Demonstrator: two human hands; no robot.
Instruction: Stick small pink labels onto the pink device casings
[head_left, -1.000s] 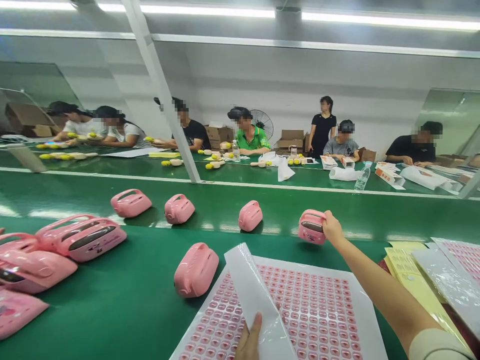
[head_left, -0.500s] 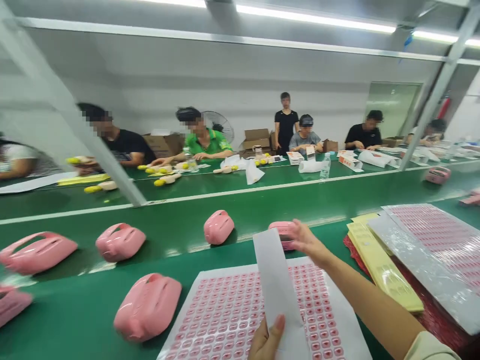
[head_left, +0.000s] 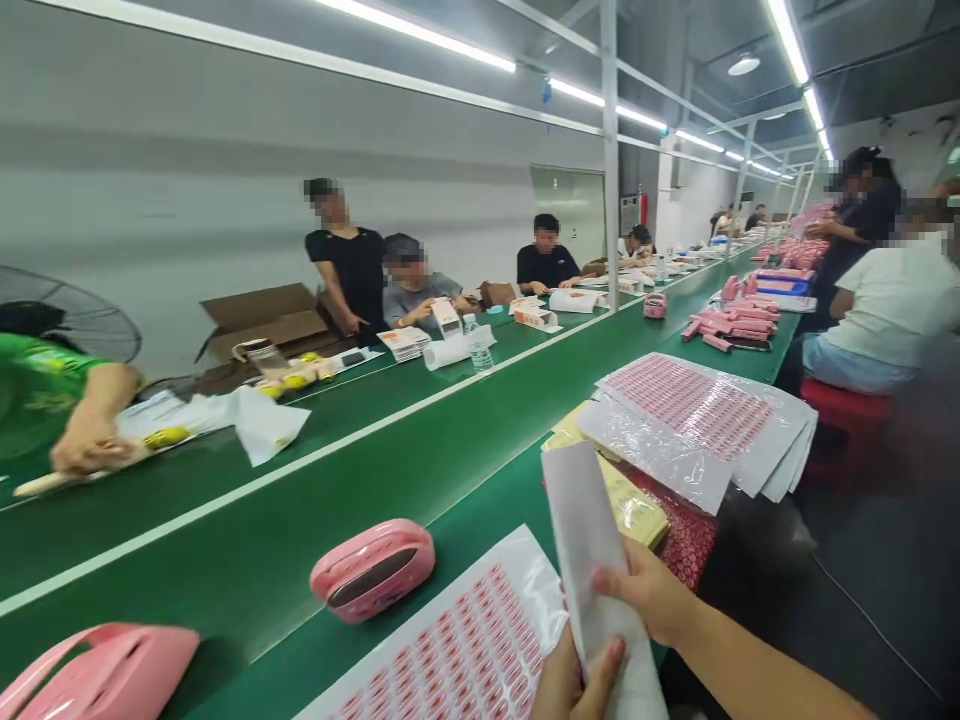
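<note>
A narrow white paper strip (head_left: 581, 500) stands tilted in front of me. Around its lower part my left hand (head_left: 577, 675) is closed, thumb across the front. Higher up, my right hand (head_left: 649, 590) pinches the right edge of the same strip. Beneath and to the left lies a sheet of pink stickers (head_left: 465, 640) on the green table. A pink plastic housing (head_left: 375, 568) with a dark oval opening rests beyond the sheet, and another pink housing (head_left: 112, 675) is at the lower left.
Yellow sheets (head_left: 637, 505) and more sticker sheets (head_left: 682, 410) lie on red wrap to the right. Past them are several pink parts (head_left: 731, 320). A clear bottle (head_left: 478, 345) stands across the green belt (head_left: 420, 430). People sit along the far side; a seated person (head_left: 892, 300) is at the right.
The view has swung to the right. My right hand has come back from the pink housing and now holds the paper strip, which my left hand still grips.
</note>
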